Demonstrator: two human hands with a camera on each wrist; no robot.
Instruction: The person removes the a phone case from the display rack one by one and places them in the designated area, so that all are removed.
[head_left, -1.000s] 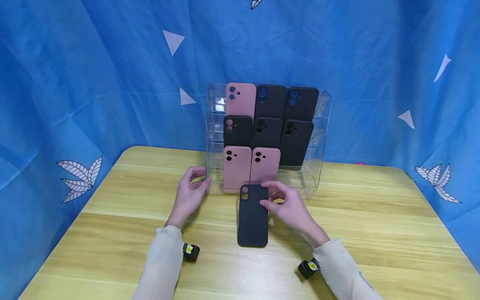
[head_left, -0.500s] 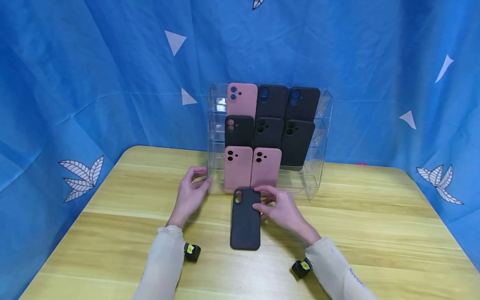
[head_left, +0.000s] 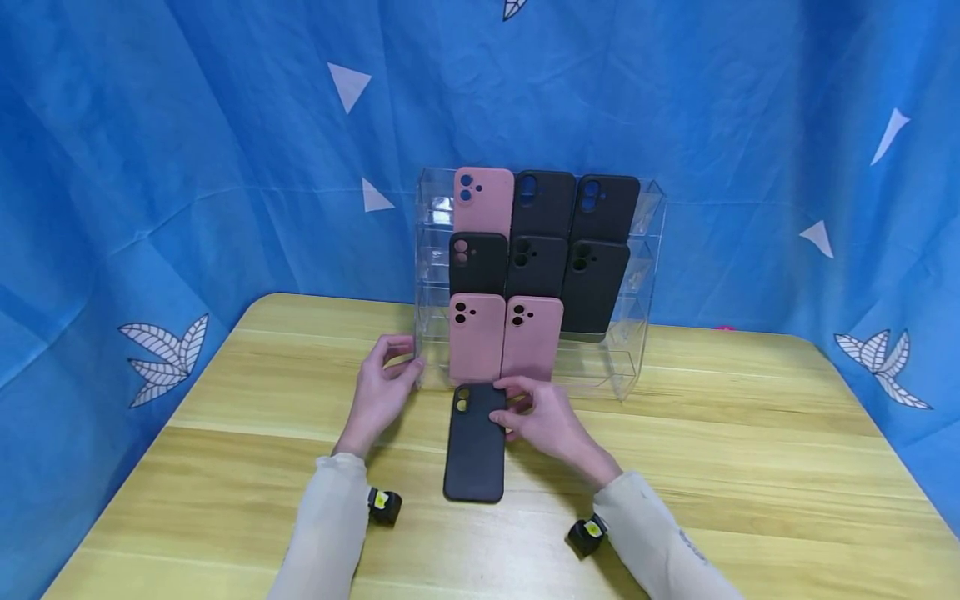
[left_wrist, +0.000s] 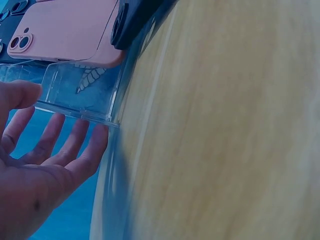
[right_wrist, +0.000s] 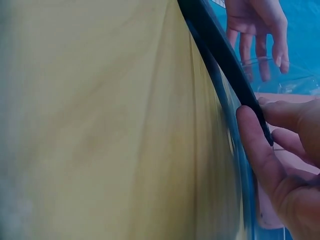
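Observation:
My right hand (head_left: 549,423) pinches a black phone case (head_left: 476,458) by its upper right edge, thumb on the face toward me and fingers behind. The case stands slightly tilted in front of the clear display rack (head_left: 613,363), its lower end close over the table. Seen edge-on in the right wrist view, the dark case (right_wrist: 220,50) lies between thumb and fingers. At the rack's left side is my left hand (head_left: 381,395), fingertips right at the clear side panel. Those fingers (left_wrist: 92,150) look loosely extended in the left wrist view, the thumb apart from them.
Several phone cases stand in the rack's tiers: a pink case (head_left: 483,200) top left, black ones beside and below it, and two pink cases, left (head_left: 477,343) and right (head_left: 531,343), in front. The wooden table (head_left: 750,433) meets a blue curtain (head_left: 225,167) behind.
My right hand has moved the black case leftward and slightly toward me, and the case's lower end has swung a little left. My left hand has stayed at the rack's side.

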